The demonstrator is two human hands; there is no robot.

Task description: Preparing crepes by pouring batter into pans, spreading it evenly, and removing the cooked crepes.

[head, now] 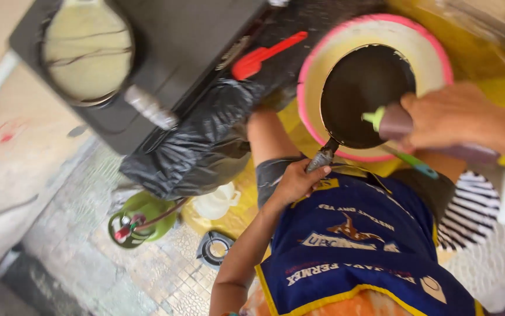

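**Dull metal, shiny plastic and cloth around the pan**

The dark frying pan (364,93) is showing a matt, blackened metal face, and its handle (321,159) is looking like worn grey metal. The basin (375,88) beneath it is showing smooth plastic, pink at the rim and cream inside. The red spatula (264,55) is gleaming like glossy plastic. The black bag (205,140) is wrinkling as thin, shiny plastic film. The blue apron (357,246) is appearing as soft woven cloth with yellow edging. The green gas cylinder (141,219) is wearing glossy painted metal. The floor (164,275) is showing rough, patterned tiles.
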